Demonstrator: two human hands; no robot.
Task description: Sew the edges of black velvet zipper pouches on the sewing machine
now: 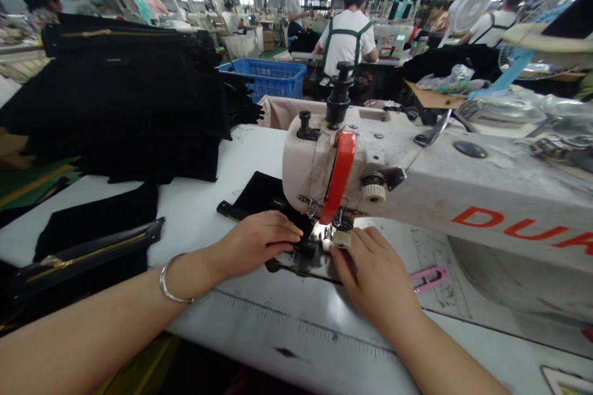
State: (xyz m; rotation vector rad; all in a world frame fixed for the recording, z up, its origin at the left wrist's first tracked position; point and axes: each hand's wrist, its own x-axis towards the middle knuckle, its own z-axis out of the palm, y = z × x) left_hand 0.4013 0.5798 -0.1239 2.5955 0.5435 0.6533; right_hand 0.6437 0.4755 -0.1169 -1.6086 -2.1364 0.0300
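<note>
Left hand lies palm-down and flat on the black fabric piece, fingers extended toward 3 o'clock, tips ending just short of the presser foot; nothing is gripped, only pressed. Right hand rests at 4 o'clock from the foot, fingers loosely curled, fingertips touching the small pale part beside the needle; whether anything is pinched between them cannot be told. Fabric piece sits on the white table under the head of the sewing machine, running from the foot out toward 10 o'clock, so its long axis lies roughly along the 10-to-4 line; the near edge under the foot is hidden by both hands. Relation of note: the fabric lies directly beneath the left hand and at 9 to 10 o'clock from the right hand; the left hand is on it, while the right touches only at the foot. A silver bangle circles the left wrist. Pink thread snips lie on the table at 3 o'clock from the right hand, apart from it. Stack of black cloth stands at 10 o'clock, a zippered black piece at 9 o'clock, a blue crate at 12 o'clock. Other people sit at benches beyond.
</note>
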